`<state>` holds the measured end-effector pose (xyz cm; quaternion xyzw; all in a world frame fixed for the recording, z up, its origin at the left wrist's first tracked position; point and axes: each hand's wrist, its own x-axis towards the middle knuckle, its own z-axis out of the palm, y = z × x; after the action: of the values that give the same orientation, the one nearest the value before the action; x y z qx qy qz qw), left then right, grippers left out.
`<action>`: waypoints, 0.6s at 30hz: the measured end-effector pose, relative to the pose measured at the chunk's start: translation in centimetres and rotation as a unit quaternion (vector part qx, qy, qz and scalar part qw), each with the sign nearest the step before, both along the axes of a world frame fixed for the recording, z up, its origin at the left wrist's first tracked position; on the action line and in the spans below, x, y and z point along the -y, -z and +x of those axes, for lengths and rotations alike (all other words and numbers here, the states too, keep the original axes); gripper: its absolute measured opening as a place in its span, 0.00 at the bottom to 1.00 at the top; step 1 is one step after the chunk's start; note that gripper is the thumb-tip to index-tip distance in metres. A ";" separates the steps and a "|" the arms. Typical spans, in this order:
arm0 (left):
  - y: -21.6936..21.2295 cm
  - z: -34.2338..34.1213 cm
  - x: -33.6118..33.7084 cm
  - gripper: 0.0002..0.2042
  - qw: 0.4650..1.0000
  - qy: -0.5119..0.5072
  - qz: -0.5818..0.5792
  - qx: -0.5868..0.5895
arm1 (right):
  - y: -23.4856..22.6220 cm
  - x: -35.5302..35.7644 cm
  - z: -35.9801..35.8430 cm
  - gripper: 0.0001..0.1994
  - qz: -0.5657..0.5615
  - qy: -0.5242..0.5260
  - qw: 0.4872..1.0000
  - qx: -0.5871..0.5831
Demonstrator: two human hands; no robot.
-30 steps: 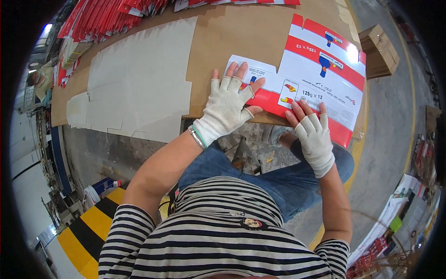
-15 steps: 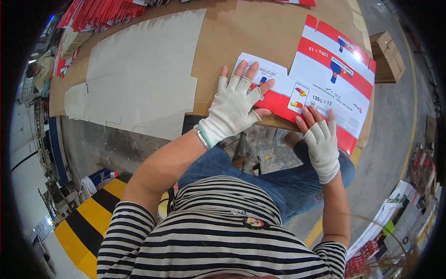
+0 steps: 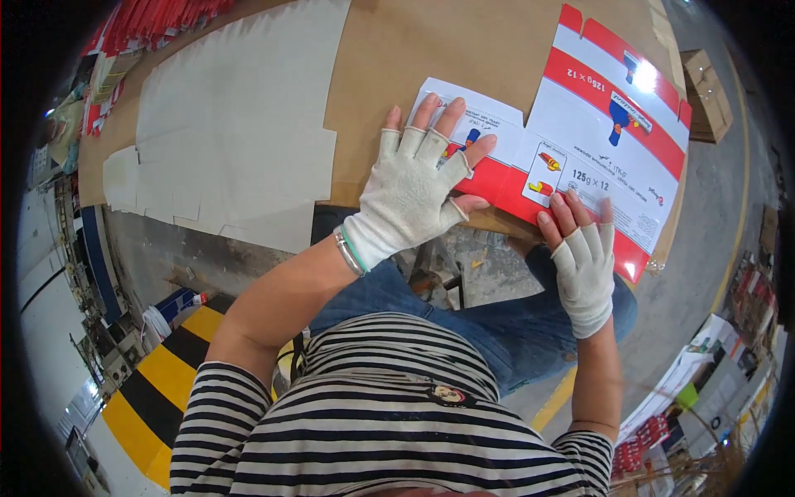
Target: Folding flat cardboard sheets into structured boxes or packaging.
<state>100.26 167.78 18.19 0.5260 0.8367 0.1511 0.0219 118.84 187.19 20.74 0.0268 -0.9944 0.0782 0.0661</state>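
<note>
The flat printed carton blank [image 3: 596, 157], red and white, lies unfolded at the near edge of the bench [image 3: 397, 58], its lower right corner overhanging toward the person's lap. It rests on brown board that covers the bench top.

Left hand [image 3: 414, 195], in a pale fingerless glove, lies palm down on the blank's left flap. Its fingers [image 3: 447, 112] are spread flat and fully extended, pressing rather than gripping; the thumb sits at the bench edge. Right hand [image 3: 584, 265], gloved alike, rests on the blank's near red border, fingers straight and close together, tips on the printed panel. Neither hand is closed around anything.

Judgement on handling: the blank appears to be thin coated board, light, stiff across its panels but ready to bend along the creases. The glossy face shows glare and is likely slippery under cloth gloves, so bare fingertips give the better purchase. The sound places to take hold look like the free edges and flap corners, with a flat palm to steady it.

Left of the blank lies a sheet of pale cut-out board [image 3: 232, 132]. Red packs [image 3: 157, 21] are stacked at the far left. A brown cardboard box [image 3: 708, 95] stands on the floor to the right.
</note>
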 end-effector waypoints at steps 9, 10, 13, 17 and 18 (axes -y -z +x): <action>0.4 -0.3 0.0 0.33 0.999 0.009 0.028 -0.036 | 0.4 0.1 -0.1 0.28 0.008 0.021 1.000 0.001; 0.5 -0.5 -0.1 0.31 0.998 0.010 0.052 -0.033 | 0.2 0.1 -0.2 0.29 0.011 0.021 1.000 0.000; -0.8 -0.7 -0.2 0.31 0.997 0.018 0.078 0.003 | 0.3 -0.1 -0.3 0.30 0.024 0.029 0.999 0.003; -2.9 -1.0 0.8 0.24 0.986 0.080 0.149 0.015 | 0.6 -0.3 -0.1 0.33 0.017 0.030 0.999 -0.017; -4.4 -0.9 1.3 0.22 0.974 0.123 0.176 0.074 | 0.7 -0.2 -0.1 0.33 0.001 0.034 0.999 -0.022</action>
<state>99.34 166.45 22.54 0.6080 0.7217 0.3309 0.0089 118.76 187.38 20.03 -0.0049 -0.9931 0.0746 0.0905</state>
